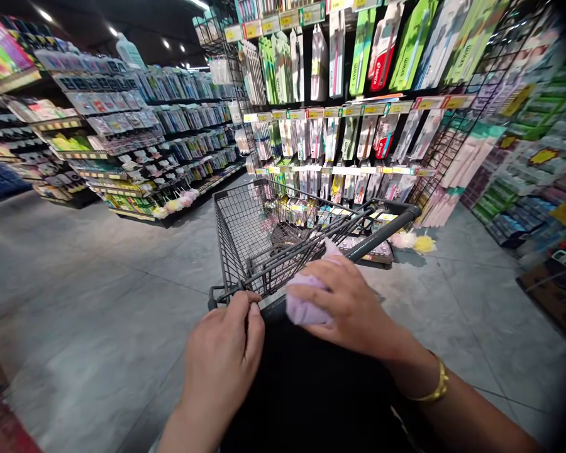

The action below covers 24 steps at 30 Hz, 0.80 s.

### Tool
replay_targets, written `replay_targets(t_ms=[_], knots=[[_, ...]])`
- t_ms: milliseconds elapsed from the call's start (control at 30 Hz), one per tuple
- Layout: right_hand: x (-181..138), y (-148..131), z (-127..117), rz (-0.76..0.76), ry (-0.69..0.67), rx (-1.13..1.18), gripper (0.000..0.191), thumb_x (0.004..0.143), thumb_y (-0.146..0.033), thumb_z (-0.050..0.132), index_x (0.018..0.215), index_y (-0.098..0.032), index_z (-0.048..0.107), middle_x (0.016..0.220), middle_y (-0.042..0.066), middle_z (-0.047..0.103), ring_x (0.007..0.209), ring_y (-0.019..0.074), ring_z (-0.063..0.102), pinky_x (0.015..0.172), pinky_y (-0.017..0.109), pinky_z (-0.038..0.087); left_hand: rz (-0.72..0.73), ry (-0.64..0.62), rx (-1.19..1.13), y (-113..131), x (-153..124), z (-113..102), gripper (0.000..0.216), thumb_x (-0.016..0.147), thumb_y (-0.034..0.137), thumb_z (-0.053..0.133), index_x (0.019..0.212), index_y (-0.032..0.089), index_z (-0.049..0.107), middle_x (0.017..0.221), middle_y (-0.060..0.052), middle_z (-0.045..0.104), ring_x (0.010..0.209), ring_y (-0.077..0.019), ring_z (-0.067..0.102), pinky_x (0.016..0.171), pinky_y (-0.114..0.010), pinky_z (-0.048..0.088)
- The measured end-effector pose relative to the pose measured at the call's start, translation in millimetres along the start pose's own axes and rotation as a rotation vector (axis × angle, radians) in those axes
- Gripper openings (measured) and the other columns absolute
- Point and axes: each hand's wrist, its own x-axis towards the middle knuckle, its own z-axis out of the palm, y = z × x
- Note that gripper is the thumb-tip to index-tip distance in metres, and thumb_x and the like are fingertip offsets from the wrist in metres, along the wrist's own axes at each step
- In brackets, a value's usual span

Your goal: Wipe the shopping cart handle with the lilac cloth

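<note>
A dark wire shopping cart (245, 233) stands in front of me in a shop aisle. My left hand (224, 358) is closed around the left end of the cart's black handle bar (382, 236). My right hand (346, 302) presses a pale lilac cloth (304, 308) against the handle near its middle, fingers curled over the cloth. A gold bangle (436, 387) sits on my right wrist. Something small and dark lies in the cart's basket, too blurred to name.
A wire rack of hanging toothbrush packs (339, 126) stands just beyond the cart. Long shelves of packaged goods (136, 138) run along the left. Stacked boxes (538, 176) fill the right side. Grey tiled floor (99, 296) spreads to the left.
</note>
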Motion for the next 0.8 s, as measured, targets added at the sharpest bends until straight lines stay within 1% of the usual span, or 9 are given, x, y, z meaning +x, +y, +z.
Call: replay_targets(t_ms=[67,133,300,400,467,533,600,700,800], knots=[[-1.8,10.2,-7.0,0.052,0.005,-0.002,0.049,0.079,-0.045,0.068,0.125,-0.033,0.059,0.126,0.007,0.059,0.122,0.0284,0.049,0.112,0.055,0.024,0.027,-0.01,0.032,-0.5,0.6,0.2,0.02,0.096,0.03,0.04,0.089,0.024,0.058,0.067,0.002,0.065,0.062,-0.019,0.06,0.06,-0.03,0.036],[1.4,3.6,-6.6,0.089,0.014,0.001,0.047,0.079,-0.047,0.066,0.123,-0.032,0.06,0.125,0.007,0.059,0.121,0.0293,0.049,0.112,0.056,0.022,0.063,-0.024,0.08,0.2,1.9,0.0,0.023,0.096,0.032,0.04,0.084,0.024,0.058,0.065,0.002,0.064,0.06,-0.0199,0.059,0.06,-0.031,0.034],[13.4,-31.2,14.2,-0.048,0.01,0.073,0.043,0.082,-0.044,0.061,0.124,-0.031,0.059,0.124,0.006,0.061,0.118,0.0272,0.05,0.112,0.054,0.022,0.136,-0.075,0.148,-1.3,4.9,-4.0,0.035,0.098,0.034,0.036,0.07,0.023,0.054,0.056,0.001,0.059,0.052,-0.0198,0.054,0.056,-0.033,0.029],[7.3,-9.8,11.5,-0.093,0.023,0.083,0.045,0.08,-0.039,0.064,0.123,-0.029,0.059,0.124,0.005,0.061,0.118,0.0257,0.051,0.111,0.051,0.024,0.146,-0.134,0.144,-3.8,4.8,-6.9,0.035,0.098,0.034,0.037,0.069,0.023,0.054,0.057,0.001,0.06,0.053,-0.0187,0.055,0.059,-0.032,0.031],[2.0,10.9,3.9,-0.043,0.044,0.066,0.047,0.077,-0.038,0.066,0.122,-0.028,0.059,0.123,0.006,0.061,0.118,0.0264,0.052,0.11,0.051,0.025,0.134,-0.15,0.163,-3.7,4.3,-6.6,0.034,0.098,0.035,0.039,0.07,0.023,0.054,0.058,0.002,0.06,0.055,-0.0187,0.056,0.06,-0.032,0.031],[1.2,17.5,-0.7,0.036,0.064,0.046,0.045,0.077,-0.037,0.066,0.12,-0.027,0.061,0.12,0.007,0.062,0.116,0.0273,0.052,0.11,0.052,0.025,0.119,-0.13,0.204,-2.3,3.8,-4.3,0.034,0.097,0.036,0.04,0.069,0.023,0.054,0.057,0.001,0.06,0.054,-0.0194,0.055,0.059,-0.033,0.03],[5.8,4.4,2.1,0.06,0.066,0.054,0.042,0.077,-0.039,0.064,0.117,-0.028,0.062,0.118,0.007,0.062,0.114,0.0276,0.052,0.11,0.052,0.023,0.102,-0.092,0.252,-0.8,3.4,-1.6,0.035,0.097,0.036,0.04,0.067,0.023,0.053,0.056,0.001,0.059,0.052,-0.0199,0.054,0.058,-0.033,0.029],[16.1,-27.4,14.3,-0.005,0.052,0.101,0.043,0.079,-0.041,0.061,0.119,-0.028,0.061,0.119,0.006,0.062,0.115,0.0272,0.052,0.11,0.052,0.023,0.109,-0.053,0.284,-1.6,2.8,-0.2,0.036,0.097,0.034,0.04,0.065,0.023,0.052,0.054,0.0,0.058,0.052,-0.0198,0.053,0.058,-0.033,0.028],[17.3,-25.8,16.5,-0.065,0.025,0.139,0.046,0.078,-0.04,0.061,0.122,-0.027,0.06,0.121,0.005,0.062,0.115,0.0255,0.052,0.11,0.049,0.025,0.14,-0.075,0.261,-6.4,2.4,-2.3,0.035,0.097,0.034,0.039,0.067,0.023,0.053,0.056,0.001,0.06,0.053,-0.0189,0.054,0.059,-0.033,0.03]])
